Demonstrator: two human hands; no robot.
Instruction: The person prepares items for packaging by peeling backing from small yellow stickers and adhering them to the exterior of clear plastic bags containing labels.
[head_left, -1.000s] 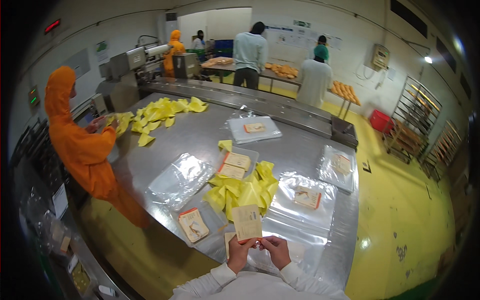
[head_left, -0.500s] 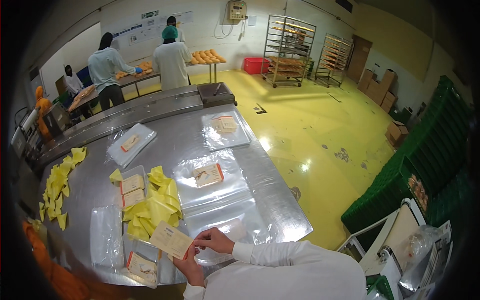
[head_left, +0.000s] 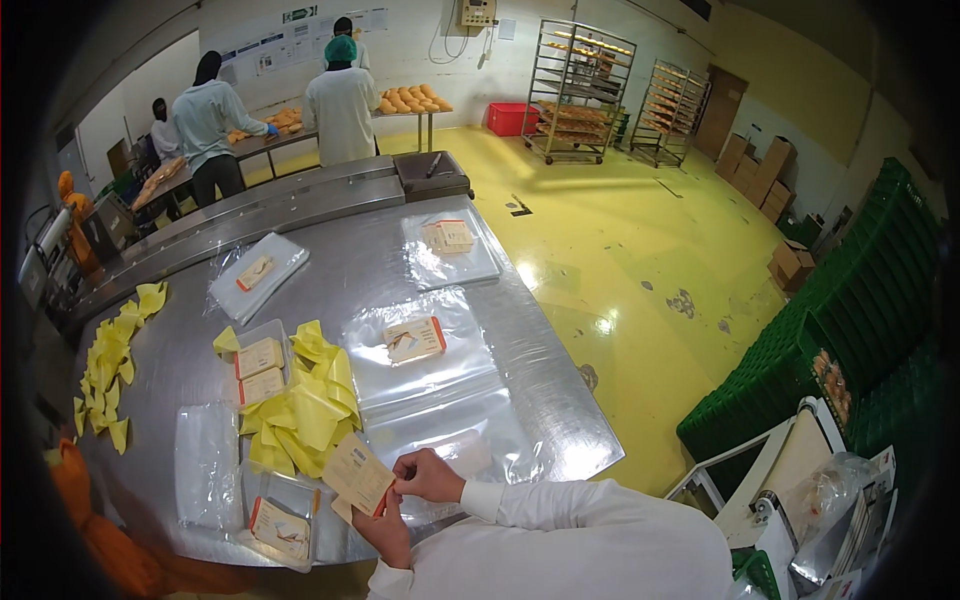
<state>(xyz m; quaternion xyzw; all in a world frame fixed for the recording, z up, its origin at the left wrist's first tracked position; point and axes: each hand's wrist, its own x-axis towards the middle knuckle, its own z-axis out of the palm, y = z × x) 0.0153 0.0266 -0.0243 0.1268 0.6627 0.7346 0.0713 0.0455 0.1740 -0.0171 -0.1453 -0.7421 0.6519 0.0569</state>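
Note:
My left hand (head_left: 386,536) grips a few cream printed cards (head_left: 357,474) with an orange edge, slightly fanned apart, over the near edge of the steel table. The fingers of my right hand (head_left: 430,475) pinch the same cards at their right edge. Just left of them, a clear tray (head_left: 254,467) holds another card stack (head_left: 279,527). Yellow sheets (head_left: 318,405) lie crumpled behind the cards. Clear plastic bags (head_left: 435,395) are spread flat beyond my right hand, with a card stack (head_left: 415,341) on top.
More bag piles with cards (head_left: 448,236) lie at the table's far side. Yellow pieces (head_left: 112,360) are strewn at the left, near a person's orange sleeve (head_left: 80,490). Green crates (head_left: 800,330) and a white-framed machine (head_left: 780,480) stand right. Co-workers (head_left: 340,100) stand at a far bread table.
The cards in my hands have tilted and fanned apart, so a second one shows beneath. Both hands have shifted only slightly. The whole view has moved a little.

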